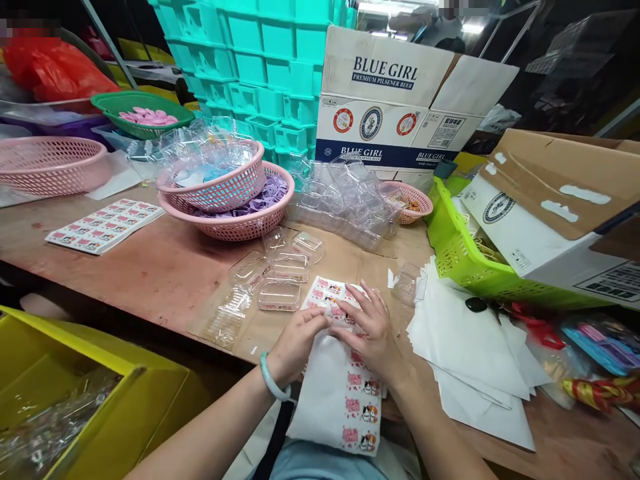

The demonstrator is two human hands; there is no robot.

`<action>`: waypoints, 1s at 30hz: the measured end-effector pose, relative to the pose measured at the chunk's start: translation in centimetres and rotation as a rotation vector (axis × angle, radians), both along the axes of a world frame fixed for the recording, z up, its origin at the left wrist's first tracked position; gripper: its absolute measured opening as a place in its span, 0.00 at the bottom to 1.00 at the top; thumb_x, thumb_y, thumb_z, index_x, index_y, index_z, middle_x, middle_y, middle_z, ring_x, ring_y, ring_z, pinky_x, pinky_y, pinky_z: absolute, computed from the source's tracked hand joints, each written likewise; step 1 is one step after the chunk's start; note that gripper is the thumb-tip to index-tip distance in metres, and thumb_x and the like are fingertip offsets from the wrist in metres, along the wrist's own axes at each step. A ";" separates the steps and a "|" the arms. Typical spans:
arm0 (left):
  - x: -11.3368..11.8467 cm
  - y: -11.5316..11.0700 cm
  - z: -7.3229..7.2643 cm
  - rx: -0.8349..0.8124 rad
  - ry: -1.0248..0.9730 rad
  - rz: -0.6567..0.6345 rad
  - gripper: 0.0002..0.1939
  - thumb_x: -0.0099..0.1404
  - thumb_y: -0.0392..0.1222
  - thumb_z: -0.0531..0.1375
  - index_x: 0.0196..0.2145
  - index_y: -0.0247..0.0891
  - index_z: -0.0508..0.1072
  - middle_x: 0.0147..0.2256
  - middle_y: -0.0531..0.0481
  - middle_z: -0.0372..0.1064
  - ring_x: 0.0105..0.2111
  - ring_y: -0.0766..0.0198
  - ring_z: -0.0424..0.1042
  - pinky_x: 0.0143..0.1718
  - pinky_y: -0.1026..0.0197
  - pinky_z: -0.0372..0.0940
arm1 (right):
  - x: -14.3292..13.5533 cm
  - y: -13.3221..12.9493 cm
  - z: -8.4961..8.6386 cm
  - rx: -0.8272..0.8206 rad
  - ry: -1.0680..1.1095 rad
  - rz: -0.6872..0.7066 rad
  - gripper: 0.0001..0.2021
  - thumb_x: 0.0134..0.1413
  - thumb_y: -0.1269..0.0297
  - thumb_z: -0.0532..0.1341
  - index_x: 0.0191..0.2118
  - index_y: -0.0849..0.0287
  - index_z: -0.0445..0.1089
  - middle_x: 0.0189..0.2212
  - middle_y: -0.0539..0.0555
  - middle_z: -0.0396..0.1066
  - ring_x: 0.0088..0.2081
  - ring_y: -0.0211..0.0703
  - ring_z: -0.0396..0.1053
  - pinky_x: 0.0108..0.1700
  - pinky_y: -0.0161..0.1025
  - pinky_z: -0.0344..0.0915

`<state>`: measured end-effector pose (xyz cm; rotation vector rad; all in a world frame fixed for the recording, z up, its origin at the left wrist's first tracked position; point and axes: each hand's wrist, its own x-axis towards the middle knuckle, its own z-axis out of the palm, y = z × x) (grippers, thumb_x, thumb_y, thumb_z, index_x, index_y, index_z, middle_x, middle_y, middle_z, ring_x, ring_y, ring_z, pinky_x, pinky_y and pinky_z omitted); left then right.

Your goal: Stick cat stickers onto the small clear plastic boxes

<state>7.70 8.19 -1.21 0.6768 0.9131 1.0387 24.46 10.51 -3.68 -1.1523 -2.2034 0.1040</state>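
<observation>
My left hand point(303, 337), with a pale green bangle at its wrist, pinches a white sticker sheet point(363, 400) printed with pink designs and cats. The sheet's plain white part point(320, 380) lies folded over the printed side. My right hand point(373, 330) rests on the sheet's upper part with its fingers spread. Its thumb and forefinger come close to my left fingertips, where a small white bit shows; I cannot tell which hand holds that bit. Just beyond my left hand sit several small clear plastic boxes point(280, 303) on brown cardboard.
To the left lies a stack of sticker sheets point(103, 230). Pink baskets point(227, 223) and a heap of clear boxes point(345, 200) stand behind. White backing papers point(470, 340) and a lime-green basket point(460, 253) are at right. A yellow bin point(165, 400) stands at lower left.
</observation>
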 end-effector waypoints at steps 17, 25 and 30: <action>0.6 1.6 -0.7 0.298 0.189 -0.109 0.12 0.61 0.47 0.60 0.38 0.39 0.79 0.38 0.46 0.75 0.40 0.57 0.69 0.48 0.57 0.60 | 0.2 0.4 -0.3 0.007 0.164 -0.043 0.11 0.60 0.67 0.58 0.46 0.53 0.73 0.44 0.54 0.76 0.50 0.50 0.69 0.57 0.58 0.59; 1.4 2.9 -1.5 0.287 0.302 -0.042 0.15 0.58 0.51 0.61 0.30 0.36 0.79 0.26 0.49 0.71 0.28 0.62 0.66 0.31 0.62 0.61 | 0.1 0.1 -0.5 -0.200 0.574 -0.164 0.12 0.61 0.62 0.56 0.44 0.54 0.76 0.43 0.55 0.77 0.47 0.48 0.73 0.58 0.55 0.62; 1.1 3.5 -1.8 0.328 0.487 0.212 0.10 0.56 0.47 0.63 0.30 0.38 0.78 0.36 0.45 0.74 0.40 0.53 0.71 0.41 0.57 0.65 | 2.0 1.4 0.0 -0.123 1.013 -0.516 0.18 0.63 0.57 0.54 0.51 0.62 0.71 0.49 0.60 0.73 0.51 0.51 0.71 0.54 0.53 0.67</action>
